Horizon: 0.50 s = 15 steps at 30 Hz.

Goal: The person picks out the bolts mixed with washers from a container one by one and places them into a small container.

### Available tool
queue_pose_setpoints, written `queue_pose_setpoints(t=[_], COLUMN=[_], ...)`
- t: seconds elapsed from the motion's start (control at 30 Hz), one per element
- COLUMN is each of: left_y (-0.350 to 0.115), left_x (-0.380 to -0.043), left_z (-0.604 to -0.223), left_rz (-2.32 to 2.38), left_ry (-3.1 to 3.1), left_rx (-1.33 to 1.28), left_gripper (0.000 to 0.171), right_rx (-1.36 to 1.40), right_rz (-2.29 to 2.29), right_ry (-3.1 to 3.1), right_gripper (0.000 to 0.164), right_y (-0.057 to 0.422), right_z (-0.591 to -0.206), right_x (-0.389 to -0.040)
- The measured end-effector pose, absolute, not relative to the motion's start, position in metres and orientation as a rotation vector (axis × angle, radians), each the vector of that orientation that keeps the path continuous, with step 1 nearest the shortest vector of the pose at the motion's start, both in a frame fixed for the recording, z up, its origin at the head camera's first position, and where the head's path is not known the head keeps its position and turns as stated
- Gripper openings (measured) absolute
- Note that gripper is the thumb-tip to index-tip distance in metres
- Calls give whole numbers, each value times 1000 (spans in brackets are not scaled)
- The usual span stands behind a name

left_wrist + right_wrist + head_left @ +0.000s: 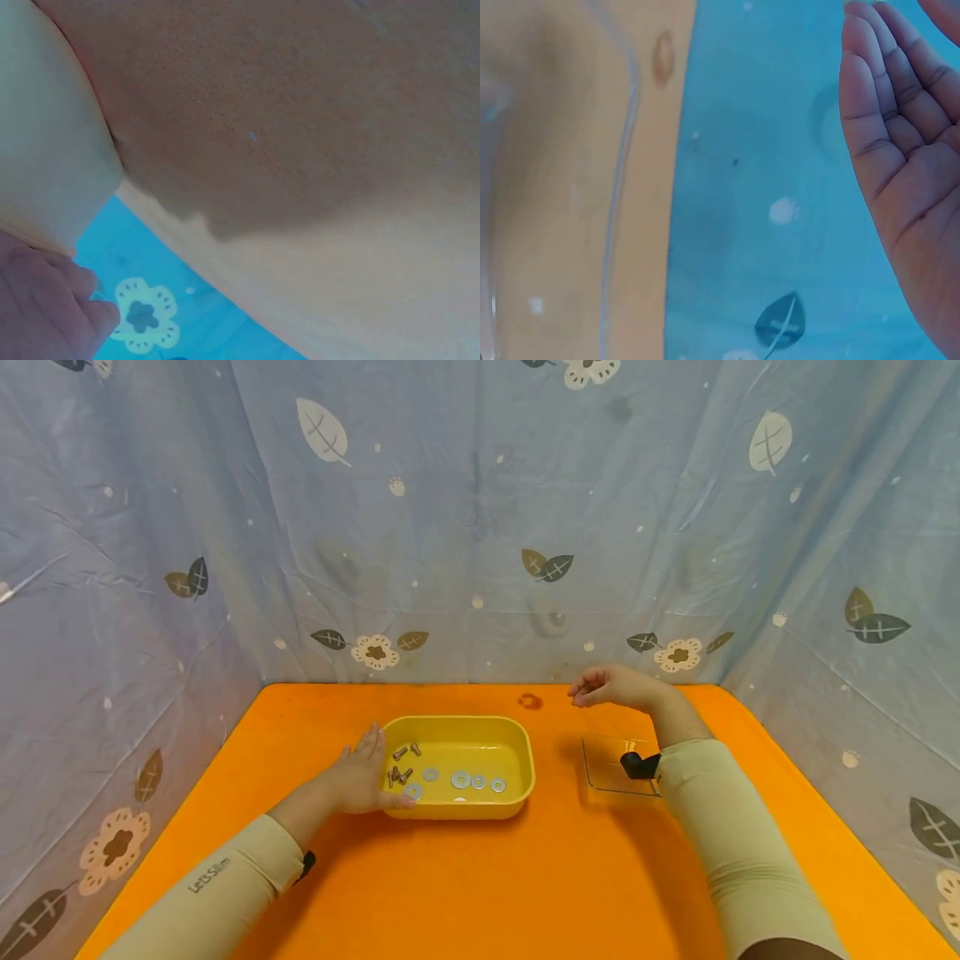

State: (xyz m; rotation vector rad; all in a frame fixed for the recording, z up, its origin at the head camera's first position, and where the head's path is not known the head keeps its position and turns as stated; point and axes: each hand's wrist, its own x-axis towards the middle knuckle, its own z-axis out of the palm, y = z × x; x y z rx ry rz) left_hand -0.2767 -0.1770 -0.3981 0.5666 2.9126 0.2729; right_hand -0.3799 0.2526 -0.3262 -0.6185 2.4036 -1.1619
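Note:
A yellow tray (517, 735) holds several small bolts (397, 777) at its left end and several flat metal washers (461, 779) across its floor. My left hand (360, 781) rests against the tray's left end, fingers straight along the outside and thumb lying over the front rim. In the left wrist view only part of that hand (45, 307) shows, beside the sleeve. My right hand (618, 685) is raised above and behind a clear plastic box (587, 764), its fingers slightly bent. The right wrist view shows its palm (922, 180) with nothing visible in it.
The orange tabletop (450, 885) carries both containers, with a ring-shaped stain (530, 701) near its back edge. A blue patterned curtain (480, 527) hangs behind the table and along both sides. The right forearm covers part of the clear box.

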Motion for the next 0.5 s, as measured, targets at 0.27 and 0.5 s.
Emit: queue_pose_setpoints(t=[0.27,0.5], left_y=[-176,-176], left_x=[-276,-277], left_z=[-399,-400], left_rz=[275,267], left_ry=[2911,2914], left_rx=[552,562], left_gripper=[128,129], right_rx=[-705,-800], right_rz=[-1145,-1190], right_ry=[2407,2312], right_gripper=[25,21], right_y=[214,175], right_z=[-316,-313], right_x=[-383,-386])
